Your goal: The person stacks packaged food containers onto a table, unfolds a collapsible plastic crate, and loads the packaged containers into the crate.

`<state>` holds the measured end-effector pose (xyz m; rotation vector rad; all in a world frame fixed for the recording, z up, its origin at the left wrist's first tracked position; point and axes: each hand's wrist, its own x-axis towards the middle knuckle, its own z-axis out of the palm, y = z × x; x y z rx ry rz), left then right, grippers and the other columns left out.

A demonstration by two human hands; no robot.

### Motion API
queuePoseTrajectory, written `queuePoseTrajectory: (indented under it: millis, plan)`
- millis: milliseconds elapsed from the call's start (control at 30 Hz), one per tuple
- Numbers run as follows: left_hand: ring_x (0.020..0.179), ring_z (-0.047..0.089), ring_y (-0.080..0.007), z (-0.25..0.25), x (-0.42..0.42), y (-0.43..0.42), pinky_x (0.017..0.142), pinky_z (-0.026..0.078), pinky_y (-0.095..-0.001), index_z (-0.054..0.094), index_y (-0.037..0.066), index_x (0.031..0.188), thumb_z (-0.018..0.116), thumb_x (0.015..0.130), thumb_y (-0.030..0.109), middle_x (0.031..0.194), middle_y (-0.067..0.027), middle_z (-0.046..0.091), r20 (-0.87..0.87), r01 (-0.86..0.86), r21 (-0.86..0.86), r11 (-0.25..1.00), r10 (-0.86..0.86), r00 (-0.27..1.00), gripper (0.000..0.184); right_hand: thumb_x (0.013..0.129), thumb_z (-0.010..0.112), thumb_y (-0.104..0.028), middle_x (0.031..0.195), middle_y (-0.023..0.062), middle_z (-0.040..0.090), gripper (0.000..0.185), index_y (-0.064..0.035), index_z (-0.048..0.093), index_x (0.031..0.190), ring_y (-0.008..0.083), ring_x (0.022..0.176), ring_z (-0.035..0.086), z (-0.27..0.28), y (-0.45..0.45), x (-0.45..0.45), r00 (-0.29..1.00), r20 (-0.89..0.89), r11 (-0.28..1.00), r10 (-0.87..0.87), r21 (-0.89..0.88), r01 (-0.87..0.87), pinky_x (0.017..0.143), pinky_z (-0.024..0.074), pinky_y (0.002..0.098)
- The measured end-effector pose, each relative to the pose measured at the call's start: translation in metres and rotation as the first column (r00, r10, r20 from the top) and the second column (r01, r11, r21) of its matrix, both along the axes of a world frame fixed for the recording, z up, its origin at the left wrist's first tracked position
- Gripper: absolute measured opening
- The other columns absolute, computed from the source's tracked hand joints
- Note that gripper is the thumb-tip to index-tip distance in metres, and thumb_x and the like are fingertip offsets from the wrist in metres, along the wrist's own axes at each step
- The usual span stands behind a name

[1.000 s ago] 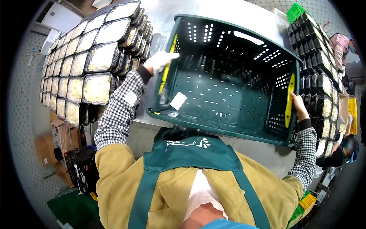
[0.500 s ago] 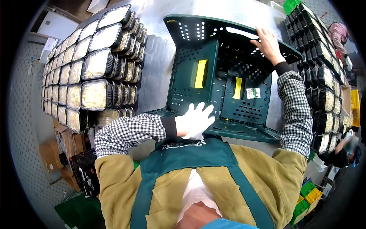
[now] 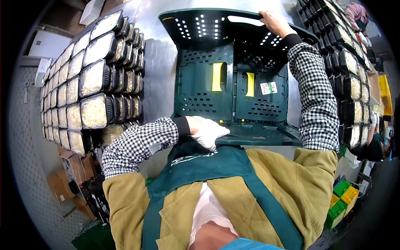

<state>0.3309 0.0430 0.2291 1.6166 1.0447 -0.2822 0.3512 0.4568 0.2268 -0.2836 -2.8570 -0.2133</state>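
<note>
A dark green folding crate lies in front of me with its far wall raised and its near wall low. Two perforated panels with yellow handle pieces lie side by side inside it, one bearing a white label. My right hand is bare and curls over the top rim of the far wall, right of the handle slot. My left hand, in a white glove, is closed at the near wall's edge close to my apron; its fingertips are partly hidden.
Stacked black trays of pale food under clear film stand at the left of the metal table. More stacked trays stand at the right. Beyond them a co-worker's gloved hand shows. Green and yellow crates sit lower right.
My right hand has gone from open fingers at the far wall to wrapping its rim. My left hand has closed from spread fingers at the near edge. The crate appears slightly farther left and up.
</note>
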Motion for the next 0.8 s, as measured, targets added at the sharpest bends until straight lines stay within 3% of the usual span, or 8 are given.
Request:
queuePoseTrajectory:
  millis: [100, 200, 300, 500, 633, 700, 733, 800]
  plan:
    - [0.134, 0.03, -0.0336, 0.003, -0.013, 0.001, 0.108, 0.028, -0.0377, 0.04, 0.0, 0.135, 0.059, 0.078, 0.058, 0.142, -0.0235, 0.033, -0.152, 0.044, 0.352, 0.935, 0.011, 0.988, 0.083, 0.09, 0.055, -0.019, 0.094, 0.0174, 0.062, 0.025, -0.0036, 0.054, 0.11, 0.0334, 0.091, 0.06, 0.008, -0.024, 0.024, 0.998, -0.032, 0.998, 0.054, -0.04, -0.055, 0.078, 0.0487, 0.0391]
    - [0.134, 0.03, -0.0339, -0.013, -0.028, 0.041, 0.105, 0.034, -0.0394, 0.041, -0.002, 0.134, 0.057, 0.077, 0.066, 0.14, -0.0252, 0.036, -0.02, -0.126, -0.099, 0.987, 0.125, 0.992, 0.09, 0.09, 0.056, -0.02, 0.091, 0.0165, 0.063, 0.022, -0.0048, 0.055, 0.106, 0.0329, 0.09, 0.061, 0.001, -0.023, 0.022, 0.998, -0.065, 1.0, -0.001, -0.027, 0.0, 0.076, 0.0486, 0.0392]
    - [0.135, 0.028, -0.0348, 0.02, 0.002, 0.023, 0.108, 0.029, -0.0385, 0.025, 0.001, 0.143, 0.059, 0.075, 0.066, 0.146, -0.0254, 0.026, 0.126, 0.048, 0.009, 0.999, -0.049, 0.991, 0.1, 0.09, 0.055, -0.019, 0.091, 0.0156, 0.063, 0.023, -0.0059, 0.056, 0.11, 0.0309, 0.087, 0.061, -0.011, 0.007, 0.011, 0.998, -0.066, 1.0, -0.013, 0.022, 0.014, 0.077, 0.0491, 0.0384]
    - [0.1, 0.056, -0.0362, -0.001, 0.01, 0.001, 0.086, 0.046, -0.0419, 0.037, 0.005, 0.132, 0.06, 0.08, 0.015, 0.12, -0.0185, 0.051, 0.194, -0.164, 0.233, 0.959, 0.12, 0.974, 0.058, 0.083, 0.06, -0.021, 0.08, 0.0218, 0.062, 0.024, -0.0008, 0.062, 0.095, 0.0366, 0.075, 0.061, 0.009, -0.005, 0.012, 0.998, -0.029, 0.966, -0.057, -0.256, 0.048, 0.067, 0.0481, 0.0434]
    - [0.081, 0.06, -0.0303, 0.006, 0.01, -0.002, 0.069, 0.049, -0.0383, 0.049, 0.004, 0.123, 0.066, 0.074, 0.021, 0.096, -0.0142, 0.057, -0.101, -0.033, 0.807, 0.589, 0.194, 0.976, 0.054, 0.084, 0.061, -0.022, 0.085, 0.0224, 0.063, 0.029, -0.0028, 0.06, 0.105, 0.0362, 0.08, 0.062, 0.009, -0.03, 0.034, 0.999, 0.041, 0.916, -0.014, -0.399, 0.029, 0.072, 0.0478, 0.0432]
    - [0.076, 0.063, -0.029, 0.002, 0.009, -0.008, 0.066, 0.051, -0.0364, 0.05, 0.005, 0.121, 0.065, 0.076, 0.022, 0.093, -0.0136, 0.061, -0.209, -0.119, 0.66, 0.742, 0.333, 0.919, 0.05, 0.091, 0.055, -0.02, 0.093, 0.014, 0.064, 0.025, -0.007, 0.057, 0.112, 0.0272, 0.087, 0.062, 0.002, -0.048, 0.047, 0.994, 0.098, 0.973, 0.041, -0.23, -0.017, 0.078, 0.0495, 0.0367]
    - [0.059, 0.062, -0.0243, -0.009, 0.004, -0.005, 0.053, 0.049, -0.0339, 0.054, 0.007, 0.111, 0.056, 0.082, 0.018, 0.073, -0.0082, 0.062, -0.111, -0.138, 0.816, 0.561, 0.385, 0.916, 0.031, 0.091, 0.054, -0.021, 0.095, 0.0124, 0.064, 0.027, -0.0067, 0.056, 0.114, 0.0247, 0.088, 0.063, -0.001, -0.056, 0.056, 0.991, 0.106, 0.966, 0.081, -0.253, -0.052, 0.079, 0.0501, 0.0351]
    - [0.068, 0.063, -0.0257, -0.011, -0.003, 0.009, 0.059, 0.05, -0.0336, 0.053, 0.007, 0.113, 0.063, 0.078, 0.017, 0.083, -0.0108, 0.063, -0.178, -0.113, 0.788, 0.605, 0.401, 0.899, 0.038, 0.092, 0.053, -0.023, 0.098, 0.0122, 0.065, 0.029, -0.0064, 0.056, 0.116, 0.0245, 0.09, 0.063, -0.014, -0.074, 0.081, 0.983, 0.105, 0.939, 0.148, -0.328, -0.106, 0.081, 0.0502, 0.0346]
